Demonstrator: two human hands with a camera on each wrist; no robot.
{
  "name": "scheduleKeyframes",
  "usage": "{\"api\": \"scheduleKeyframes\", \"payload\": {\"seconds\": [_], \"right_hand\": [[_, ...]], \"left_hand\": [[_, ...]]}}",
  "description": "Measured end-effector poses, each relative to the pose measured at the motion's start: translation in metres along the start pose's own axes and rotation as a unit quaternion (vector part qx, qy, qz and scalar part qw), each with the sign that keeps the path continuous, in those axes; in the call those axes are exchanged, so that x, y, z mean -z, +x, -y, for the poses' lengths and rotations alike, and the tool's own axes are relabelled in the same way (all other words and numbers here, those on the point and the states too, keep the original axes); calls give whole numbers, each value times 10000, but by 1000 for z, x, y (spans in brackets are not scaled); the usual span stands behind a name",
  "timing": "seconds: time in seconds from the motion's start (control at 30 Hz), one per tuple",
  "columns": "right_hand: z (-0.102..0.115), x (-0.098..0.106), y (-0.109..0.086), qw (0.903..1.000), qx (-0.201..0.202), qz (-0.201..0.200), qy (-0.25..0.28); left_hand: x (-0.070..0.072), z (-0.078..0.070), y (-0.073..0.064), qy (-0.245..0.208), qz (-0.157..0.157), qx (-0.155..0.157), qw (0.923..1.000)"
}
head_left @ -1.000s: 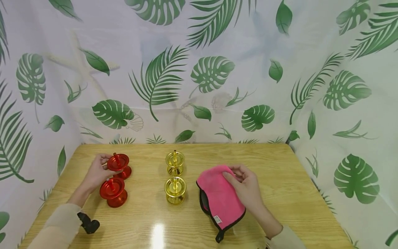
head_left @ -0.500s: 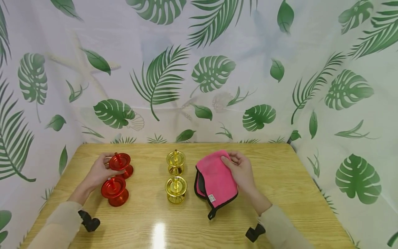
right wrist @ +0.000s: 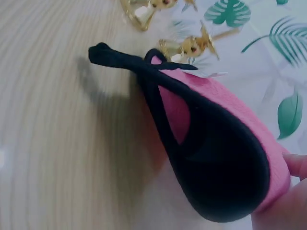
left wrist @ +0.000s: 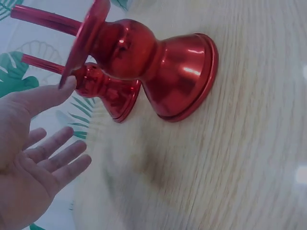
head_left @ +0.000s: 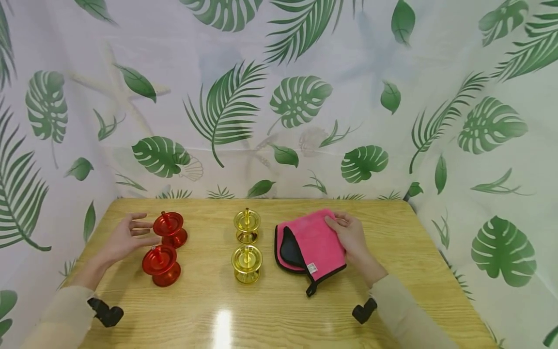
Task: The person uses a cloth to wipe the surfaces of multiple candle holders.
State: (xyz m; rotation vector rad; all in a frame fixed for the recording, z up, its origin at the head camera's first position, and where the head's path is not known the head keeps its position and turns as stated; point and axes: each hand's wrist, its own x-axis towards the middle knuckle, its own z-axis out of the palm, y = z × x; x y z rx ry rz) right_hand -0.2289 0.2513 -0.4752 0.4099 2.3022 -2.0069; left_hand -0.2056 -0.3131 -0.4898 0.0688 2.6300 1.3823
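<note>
Two red metal candle holders, one farther back (head_left: 169, 229) and one nearer (head_left: 162, 266), stand upright on the left. Beside them is my left hand (head_left: 124, 241), its fingers extended and apart; in the left wrist view the thumb (left wrist: 53, 96) lies close to a red rim, and whether it touches I cannot tell. My right hand (head_left: 352, 238) pinches the upper right edge of a pink cleaning cloth (head_left: 320, 245) with black trim, a hanging loop (head_left: 311, 290) and a dark other side. The right wrist view shows the folded cloth (right wrist: 225, 163) held above the table.
Two gold candle holders, one at the back (head_left: 247, 225) and one in front (head_left: 246, 264), stand mid-table between the hands. Behind the wooden table (head_left: 261, 310) hangs a leaf-patterned curtain (head_left: 244, 97), which also runs along both sides.
My left hand has let go of the back red candle holder and drawn slightly left. The right hand has carried the pink cloth away from me, and its dark side shows more.
</note>
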Motion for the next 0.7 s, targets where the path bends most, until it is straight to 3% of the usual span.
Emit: {"api": "scheduleKeyframes", "payload": {"seconds": [0.23,0.43,0.57,0.7], "right_hand": [[-15,13,10,9992,-125,167,-333],[-21,25,4,9927,-164,291,-1162],[-19,34,-4,9824,326,333,-1809],[-10,44,-12,9590,1066,227,-2617]], "left_hand": [[14,-2,-21,439,-352,59,9984],[18,-12,-41,985,-744,-257,9920],[19,-26,-52,1435,-954,-461,9840],[19,-42,-61,1751,-1121,-653,9760]]}}
